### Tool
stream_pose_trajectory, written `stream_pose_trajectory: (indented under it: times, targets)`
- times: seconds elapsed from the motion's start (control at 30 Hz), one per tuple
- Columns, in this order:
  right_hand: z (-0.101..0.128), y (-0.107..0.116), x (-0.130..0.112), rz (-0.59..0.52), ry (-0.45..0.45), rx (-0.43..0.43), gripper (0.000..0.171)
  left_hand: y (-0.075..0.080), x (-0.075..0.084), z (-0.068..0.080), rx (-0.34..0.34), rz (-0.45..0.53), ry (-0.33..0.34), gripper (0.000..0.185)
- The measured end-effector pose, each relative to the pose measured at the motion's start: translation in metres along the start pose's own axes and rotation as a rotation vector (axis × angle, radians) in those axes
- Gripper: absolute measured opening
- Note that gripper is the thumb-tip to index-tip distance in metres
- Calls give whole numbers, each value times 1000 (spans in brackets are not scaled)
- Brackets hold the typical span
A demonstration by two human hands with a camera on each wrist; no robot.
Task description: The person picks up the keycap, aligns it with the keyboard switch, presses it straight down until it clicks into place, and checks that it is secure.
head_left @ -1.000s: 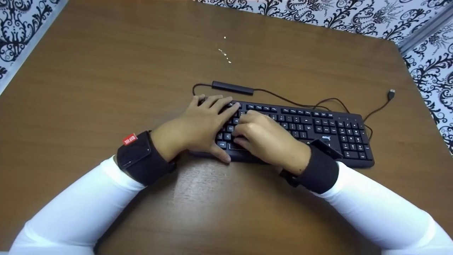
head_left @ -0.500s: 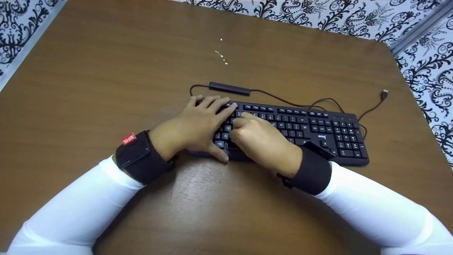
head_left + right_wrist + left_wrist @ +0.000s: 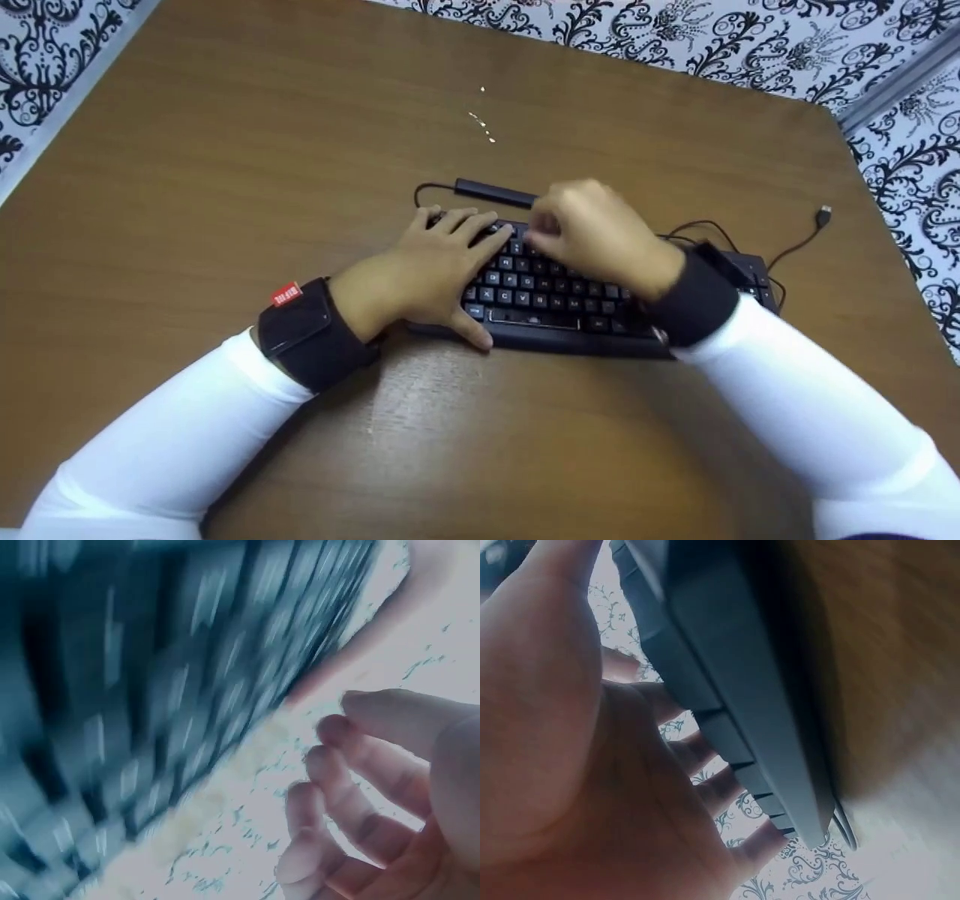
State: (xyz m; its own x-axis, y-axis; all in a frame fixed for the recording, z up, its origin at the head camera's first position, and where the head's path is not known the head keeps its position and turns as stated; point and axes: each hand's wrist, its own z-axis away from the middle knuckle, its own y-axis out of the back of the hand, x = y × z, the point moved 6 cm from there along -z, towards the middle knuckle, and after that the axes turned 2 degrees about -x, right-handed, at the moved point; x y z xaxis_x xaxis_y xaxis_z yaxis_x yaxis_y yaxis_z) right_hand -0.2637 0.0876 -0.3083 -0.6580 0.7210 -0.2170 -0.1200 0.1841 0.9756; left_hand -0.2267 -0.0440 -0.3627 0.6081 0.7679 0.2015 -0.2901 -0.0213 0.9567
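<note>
A black keyboard [image 3: 532, 319] lies on the brown table. My left hand [image 3: 435, 262] rests on its left end with the fingers spread over the keys and the thumb at the front edge. In the left wrist view, the fingers [image 3: 712, 791] reach along the keyboard's side [image 3: 731, 675]. My right hand [image 3: 600, 232] hovers over the upper middle keys, hiding part of them. The right wrist view shows its fingers [image 3: 375, 832] loosely bent beside the blurred keys [image 3: 180, 682], with nothing visible between them.
Behind the keyboard lies a dark bar [image 3: 495, 193] on a cable. At the right a USB plug [image 3: 823, 217] ends the cable [image 3: 795, 244]. Small bright specks [image 3: 481, 124] show farther back on the table [image 3: 262, 135]. Patterned wallpaper [image 3: 675, 34] borders the table.
My right hand has moved up and to the right from the lower left keys toward the keyboard's back edge, baring the space bar and letter keys. My left hand stays in place.
</note>
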Motion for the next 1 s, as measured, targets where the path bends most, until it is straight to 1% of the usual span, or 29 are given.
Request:
stream_pose_trajectory:
  times: [0.07,0.13,0.27,0.43,0.57,0.7,0.87,1.0]
  targets:
    - [-15,0,13,4,-73,-42,11,-1,0,1,-3,3,1,134]
    - [-30,-2,23,21,-116,-83,11,-2,0,1,-3,8,-1,135]
    - [-54,-4,34,56,-145,-123,15,-1,-1,1,-3,2,5,135]
    - [-72,-10,40,63,-141,-178,23,1,-2,0,-7,-2,9,135]
    - [-79,-15,36,51,-108,-213,25,1,-1,0,-15,-2,11,134]
    - [-82,-17,32,75,-69,-211,22,2,1,0,-6,-9,6,133]
    - [-83,-20,31,105,-56,-225,15,3,1,2,-1,-7,2,133]
    - [-82,-20,33,108,-57,-231,13,2,0,1,-8,-8,6,133]
